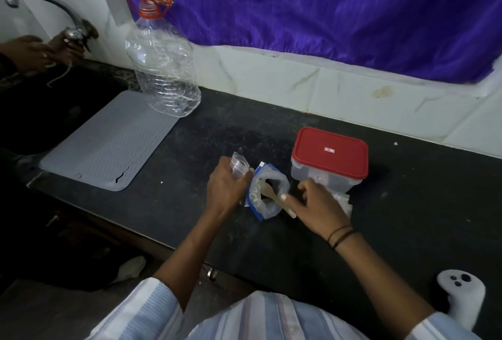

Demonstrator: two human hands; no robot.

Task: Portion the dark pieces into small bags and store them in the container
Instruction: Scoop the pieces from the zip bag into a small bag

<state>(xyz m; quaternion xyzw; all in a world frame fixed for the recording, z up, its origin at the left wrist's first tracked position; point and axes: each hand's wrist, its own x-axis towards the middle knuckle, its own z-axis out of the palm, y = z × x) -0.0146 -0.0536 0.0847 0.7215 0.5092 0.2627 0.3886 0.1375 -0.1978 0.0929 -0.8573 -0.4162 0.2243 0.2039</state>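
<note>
A large open bag with blue edges [267, 194] stands on the black counter [190, 166], dark pieces barely visible inside it. My left hand [226, 186] grips a small clear bag [239, 166] just left of the large bag's mouth. My right hand [315, 204] pinches the handle of a wooden spoon [275, 198] whose bowl dips into the large bag. The clear container with a red lid [330, 160] sits closed directly behind my right hand. A few more small clear bags [343, 201] lie under my right hand.
A grey ribbed mat [108, 141] lies at the left, with an empty plastic bottle [163, 62] on its far corner. Another person's hands [40, 54] work at the tap [73, 30] over the dark sink. A purple curtain [326, 8] hangs behind. A white ghost figure [461, 293] sits near right.
</note>
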